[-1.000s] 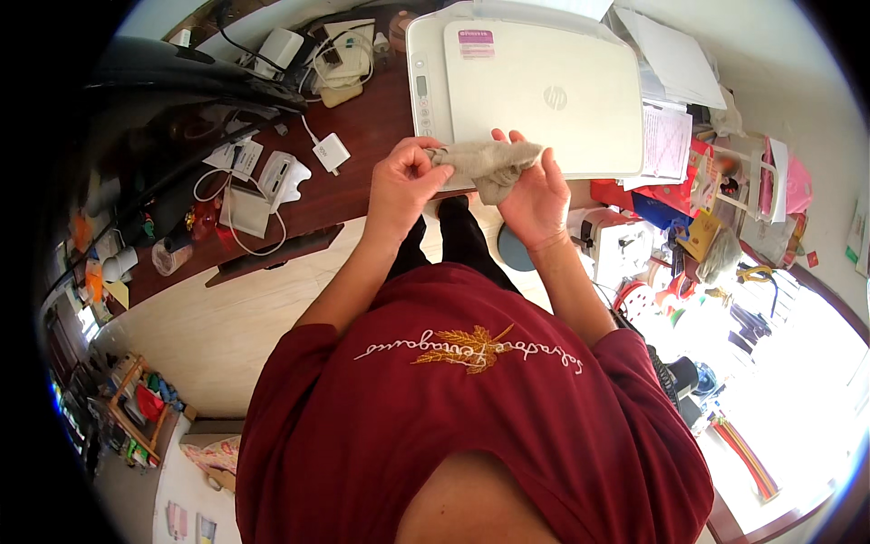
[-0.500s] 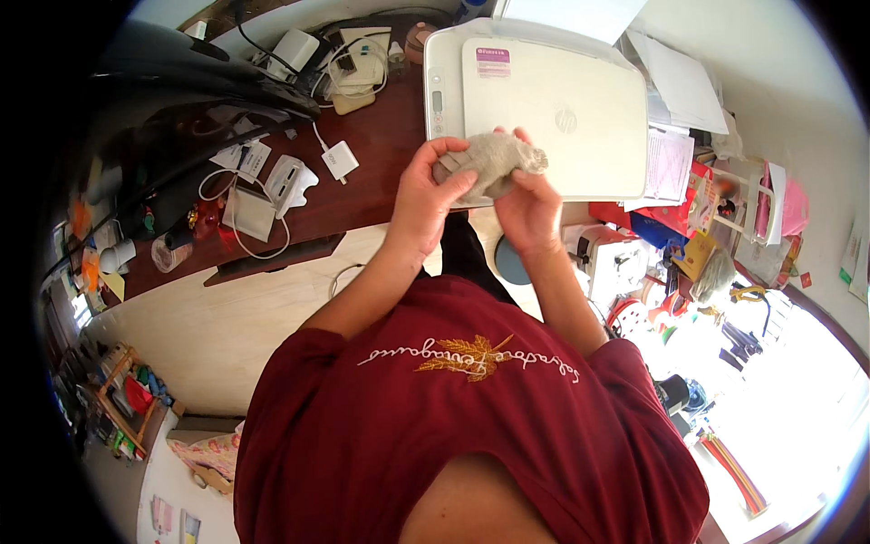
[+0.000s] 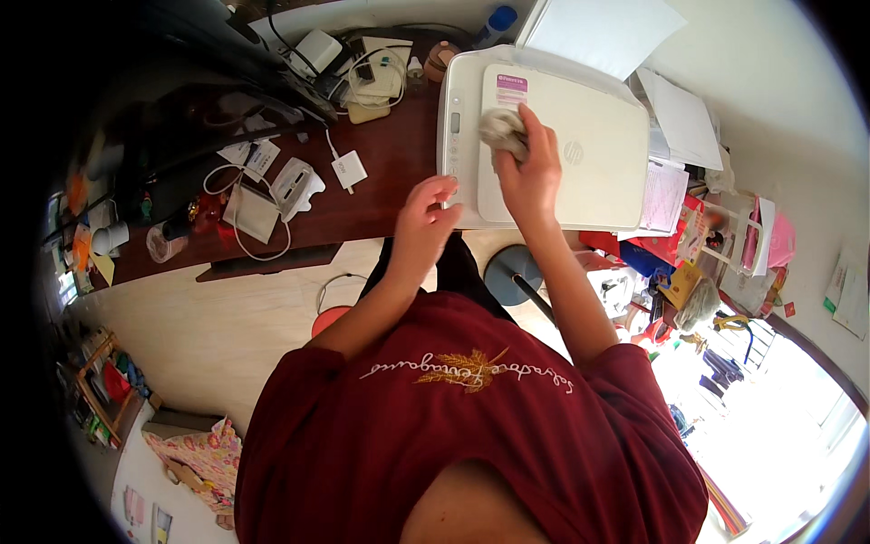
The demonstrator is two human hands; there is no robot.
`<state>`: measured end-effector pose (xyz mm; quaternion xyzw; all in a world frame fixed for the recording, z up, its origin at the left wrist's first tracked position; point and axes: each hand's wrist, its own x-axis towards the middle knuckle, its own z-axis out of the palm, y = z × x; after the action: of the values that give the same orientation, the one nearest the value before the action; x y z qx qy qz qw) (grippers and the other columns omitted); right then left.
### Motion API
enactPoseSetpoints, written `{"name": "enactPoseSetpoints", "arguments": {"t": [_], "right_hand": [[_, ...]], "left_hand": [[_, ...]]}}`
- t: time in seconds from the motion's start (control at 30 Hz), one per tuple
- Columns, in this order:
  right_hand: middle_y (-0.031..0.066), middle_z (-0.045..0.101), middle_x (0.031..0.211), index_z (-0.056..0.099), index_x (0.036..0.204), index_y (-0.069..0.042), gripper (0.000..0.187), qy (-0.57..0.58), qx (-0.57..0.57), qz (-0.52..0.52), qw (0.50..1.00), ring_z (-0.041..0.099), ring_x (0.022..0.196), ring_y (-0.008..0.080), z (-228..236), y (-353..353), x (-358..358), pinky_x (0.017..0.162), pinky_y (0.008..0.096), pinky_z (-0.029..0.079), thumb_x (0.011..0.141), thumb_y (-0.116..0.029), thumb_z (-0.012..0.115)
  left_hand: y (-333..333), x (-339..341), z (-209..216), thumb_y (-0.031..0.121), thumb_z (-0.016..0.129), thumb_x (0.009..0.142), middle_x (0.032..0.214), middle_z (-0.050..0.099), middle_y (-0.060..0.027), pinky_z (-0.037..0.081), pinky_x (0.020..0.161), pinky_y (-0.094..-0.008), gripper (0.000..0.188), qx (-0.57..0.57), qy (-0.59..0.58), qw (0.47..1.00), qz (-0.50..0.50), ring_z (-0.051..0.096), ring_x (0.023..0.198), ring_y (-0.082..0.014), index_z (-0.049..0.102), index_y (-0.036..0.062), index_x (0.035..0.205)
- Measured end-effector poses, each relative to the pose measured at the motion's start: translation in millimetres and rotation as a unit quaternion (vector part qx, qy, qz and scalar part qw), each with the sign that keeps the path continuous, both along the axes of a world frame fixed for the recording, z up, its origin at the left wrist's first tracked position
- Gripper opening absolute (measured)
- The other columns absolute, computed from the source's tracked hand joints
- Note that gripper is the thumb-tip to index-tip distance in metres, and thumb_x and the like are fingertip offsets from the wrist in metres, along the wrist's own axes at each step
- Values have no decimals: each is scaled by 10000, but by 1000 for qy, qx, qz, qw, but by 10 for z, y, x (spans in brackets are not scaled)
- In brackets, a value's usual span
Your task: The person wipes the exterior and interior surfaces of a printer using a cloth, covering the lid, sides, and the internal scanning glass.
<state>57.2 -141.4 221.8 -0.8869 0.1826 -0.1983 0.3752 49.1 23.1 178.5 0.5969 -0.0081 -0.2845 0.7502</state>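
A crumpled grey-beige cloth (image 3: 501, 130) is bunched in my right hand (image 3: 533, 172), over the left part of the lid of a white printer (image 3: 603, 172). My fingers are closed round the cloth, and it appears to touch the lid near a purple label (image 3: 511, 84). By the printer's front left corner is my left hand (image 3: 426, 220); its fingers are curved and apart, with nothing held in them. Whether its fingertips touch the printer's edge I cannot tell.
On the dark red desk (image 3: 390, 168) left of the printer lie a white adapter (image 3: 349, 170), a white docking stand (image 3: 294, 188) and looped cables. Paper sheets (image 3: 684, 111) are stacked to the right. A round grey stool (image 3: 512, 274) stands below the printer.
Both hands held the cloth together before. The left hand has let go and moved down and left. The right hand has carried the bunched cloth up the lid.
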Motion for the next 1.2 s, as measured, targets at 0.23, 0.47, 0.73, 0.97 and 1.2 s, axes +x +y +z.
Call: {"name": "enactPoseSetpoints", "arguments": {"t": [0.23,0.47,0.73,0.97,1.2], "right_hand": [[114,526,979,601,979,-106,234,65,-206,10,976,591,860,312,-756,-231,910,701,434,511,755,-43,574],[93,527,963,621,966,-161,251,41,-205,78,975,595,849,303,-736,-261,982,686,432,515,754,-35,567],[47,539,963,635,959,-179,246,40,-178,114,977,623,813,263,-687,-249,441,616,405,532,753,-56,578],[76,530,977,620,945,-174,226,33,-198,-3,980,609,786,309,-791,-13,1307,618,428,506,747,-70,585],[-9,588,1034,656,1019,-190,276,95,-185,88,974,600,917,268,-625,-742,1076,730,376,507,788,-79,554]], "left_hand": [[290,-48,-289,103,655,810,1115,551,-97,478,772,-277,425,118,-3,992,-48,537,900,-148,501,15,1195],[173,-139,-391,98,654,817,1154,471,-127,487,726,-271,658,96,10,989,-110,551,802,-141,323,33,1383],[133,-89,-468,-3,598,822,1131,433,-130,481,698,-260,698,144,-83,976,-142,534,736,-144,270,78,1433],[111,-106,-469,-6,587,832,1172,426,-134,496,718,-262,721,119,-66,980,-142,555,798,-143,238,106,1453],[147,-59,-417,10,588,841,1213,434,-140,521,742,-276,722,141,-45,976,-157,601,834,-150,234,125,1459]]}}
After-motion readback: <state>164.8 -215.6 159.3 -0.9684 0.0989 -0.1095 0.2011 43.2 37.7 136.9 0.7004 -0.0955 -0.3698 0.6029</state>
